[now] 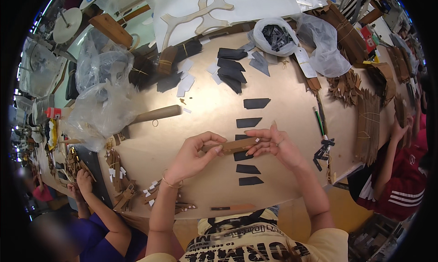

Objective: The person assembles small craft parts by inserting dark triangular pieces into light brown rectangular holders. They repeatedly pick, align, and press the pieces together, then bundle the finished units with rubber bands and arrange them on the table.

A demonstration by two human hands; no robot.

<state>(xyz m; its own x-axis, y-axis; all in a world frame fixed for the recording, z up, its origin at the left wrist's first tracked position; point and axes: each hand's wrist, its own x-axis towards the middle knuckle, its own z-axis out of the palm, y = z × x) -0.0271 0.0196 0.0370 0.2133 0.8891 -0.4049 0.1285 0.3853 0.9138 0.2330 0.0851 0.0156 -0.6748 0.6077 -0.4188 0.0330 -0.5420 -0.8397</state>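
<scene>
A short brown leather-like strip point(238, 146) with a small white tag at its right end is held level over the middle of the table. My left hand point(194, 153) pinches its left end between thumb and fingers. At the other end, my right hand point(279, 147) has its fingers around the strip, some above and some below, with the thumb raised. Beneath the hands runs a column of dark pointed pieces, among them one above point(249, 123) and one below point(248, 169). The hands partly cover the middle pieces.
A wooden stick point(157, 114) lies left beside crumpled plastic bags point(102, 107). Farther off are dark piece stacks point(232, 70) and a bag of black pieces point(276, 36). Brown strip bundles point(367, 125) and a green pen point(318, 120) lie right. Co-workers' hands work at left point(83, 182) and right point(400, 128).
</scene>
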